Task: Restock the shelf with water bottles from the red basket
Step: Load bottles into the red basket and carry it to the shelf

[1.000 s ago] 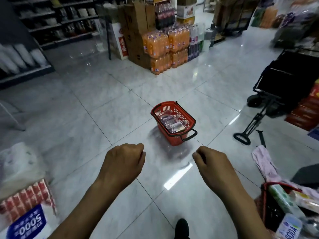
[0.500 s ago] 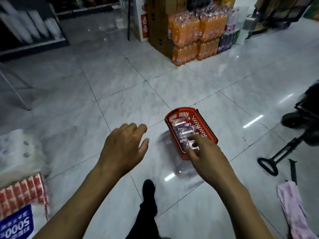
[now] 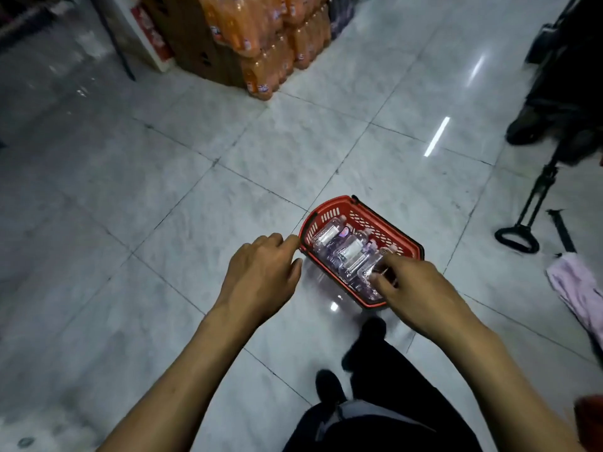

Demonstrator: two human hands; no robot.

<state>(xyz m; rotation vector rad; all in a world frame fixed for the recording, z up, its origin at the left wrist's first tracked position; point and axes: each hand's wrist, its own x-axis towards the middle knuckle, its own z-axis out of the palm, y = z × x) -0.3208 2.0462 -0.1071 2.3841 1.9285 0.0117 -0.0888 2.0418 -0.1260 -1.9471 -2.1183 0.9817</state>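
The red basket point(image 3: 365, 220) sits on the tiled floor right in front of me. Several clear water bottles point(image 3: 350, 249) lie side by side inside it. My right hand point(image 3: 421, 291) is over the basket's near end, with thumb and forefinger pinched on the end of the nearest bottle. My left hand point(image 3: 261, 275) hovers just left of the basket with its fingers loosely curled; the forefinger tip is at the basket's left rim and the hand holds nothing. No shelf is in view.
Shrink-wrapped packs of orange soda point(image 3: 261, 37) and cardboard boxes point(image 3: 192, 37) are stacked at the top centre. A black trolley point(image 3: 561, 93) stands on the right, its handle point(image 3: 517, 238) on the floor. A pink cloth point(image 3: 577, 288) lies beside it. My foot point(image 3: 372, 331) is just behind the basket.
I have stepped up to the basket and bent over it. My right hand has dropped onto the nearest bottle and my left hand has reached the basket's left rim.
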